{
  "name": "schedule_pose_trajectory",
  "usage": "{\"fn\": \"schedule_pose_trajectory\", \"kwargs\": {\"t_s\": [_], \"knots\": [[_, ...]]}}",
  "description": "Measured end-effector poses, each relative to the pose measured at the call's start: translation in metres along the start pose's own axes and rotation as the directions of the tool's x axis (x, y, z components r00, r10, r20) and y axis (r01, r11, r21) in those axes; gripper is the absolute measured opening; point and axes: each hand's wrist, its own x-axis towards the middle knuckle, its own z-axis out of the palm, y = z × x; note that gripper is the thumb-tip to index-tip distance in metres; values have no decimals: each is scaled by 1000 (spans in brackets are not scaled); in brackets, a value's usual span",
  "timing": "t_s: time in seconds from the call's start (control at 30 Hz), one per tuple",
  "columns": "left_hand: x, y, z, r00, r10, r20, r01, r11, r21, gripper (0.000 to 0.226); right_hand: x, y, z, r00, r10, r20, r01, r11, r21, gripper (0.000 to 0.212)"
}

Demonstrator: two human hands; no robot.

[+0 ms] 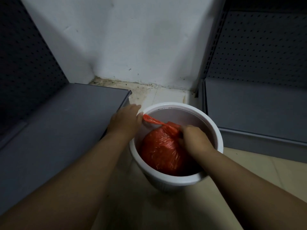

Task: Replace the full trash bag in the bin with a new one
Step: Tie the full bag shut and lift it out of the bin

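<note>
Two hands over white bin, left hand grip pinching red bag handle, right hand grip clamped on red trash bag knot.

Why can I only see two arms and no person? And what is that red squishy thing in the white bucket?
The camera sits on the person's head and looks down, so you see only their arms, as if through their eyes. The white bucket is a trash bin standing on the floor in a corner, between two grey shelves. The red thing is a full trash bag, gathered at the top, sitting inside the bin. The left hand pinches the end of the bag's twisted handle near the rim. The right hand grips the bunched neck of the bag. No new bag is in the picture.
</note>
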Motion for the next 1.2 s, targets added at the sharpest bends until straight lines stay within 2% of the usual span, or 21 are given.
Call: {"fn": "schedule_pose_trajectory", "kwargs": {"t_s": [0.13,0.4,0.5,0.6,0.87,1.2], "knots": [[3,-6,8,998,26,65,-27,999,20,39,3,3,0,1000,6,6,-6,1000,6,41],[4,-6,12,998,-3,59,8,996,-88,43,4,9,-8,999,23,44,-25,999,46,48],[2,0,0,996,5,85,-2,999,-40,48,1,7,-18,994,80,77,-85,994,68,36],[1,10,-25,993,-28,118,24,999,38,43,-4,-3,-42,988,128,80,-135,987,86,30],[-1,69,-140,992,4,129,-11,998,56,43,-22,-51,-162,975,208,72,-217,966,143,23],[-3,173,-357,987,85,136,-90,995,31,41,-83,-149,-382,961,275,34,-276,947,162,22]]}}
